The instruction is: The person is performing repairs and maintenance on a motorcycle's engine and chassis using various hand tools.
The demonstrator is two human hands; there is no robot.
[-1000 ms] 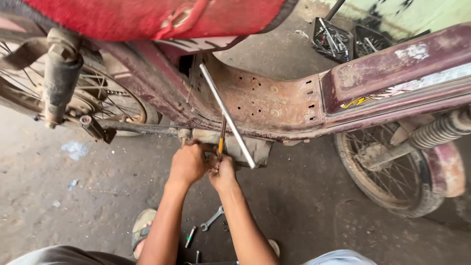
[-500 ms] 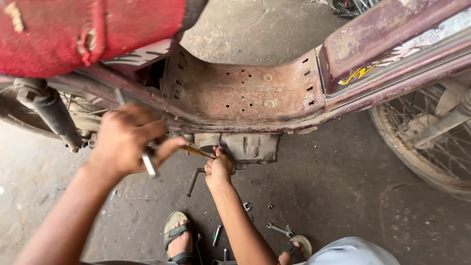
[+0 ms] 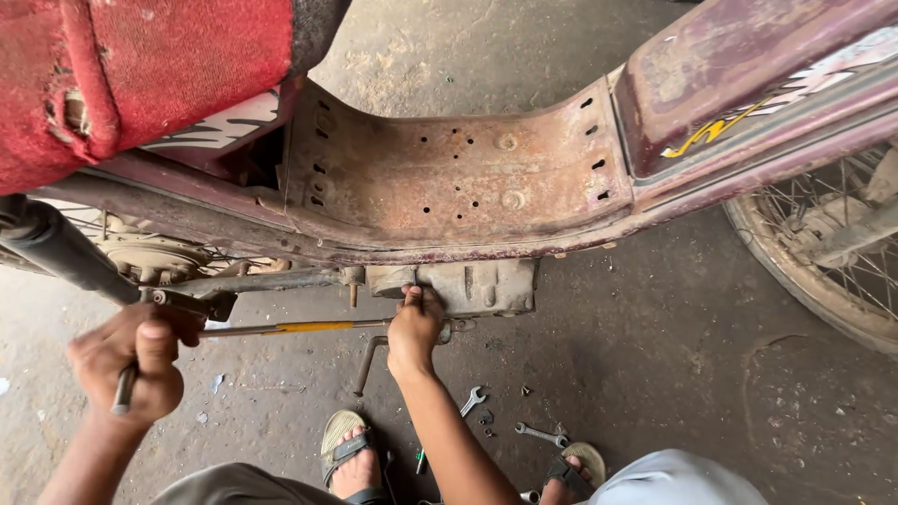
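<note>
Fingers of the right hand (image 3: 414,329) press up against the grey engine case (image 3: 475,283) under the rusty maroon frame (image 3: 449,178), pinching the tip of a long yellow-handled screwdriver (image 3: 295,328); what the tip meets is hidden behind the fingers. Out to the side, the left hand (image 3: 131,360) is closed in a fist around a slim metal rod (image 3: 123,389), of which only the lower end shows below the fist, so what kind of tool it is cannot be told. The screwdriver runs level between the two hands, its far end lost behind the left thumb. Below the right wrist, two small spanners (image 3: 472,400) lie on the floor, just beside the person's sandalled feet (image 3: 348,454). Above the left hand, a torn red seat (image 3: 140,75) is cut off by the picture's edge, as is the spoked wheel (image 3: 832,252) well beyond the right hand. Underfoot lies a stained, dusty concrete floor (image 3: 673,374) with scattered grit.
</note>
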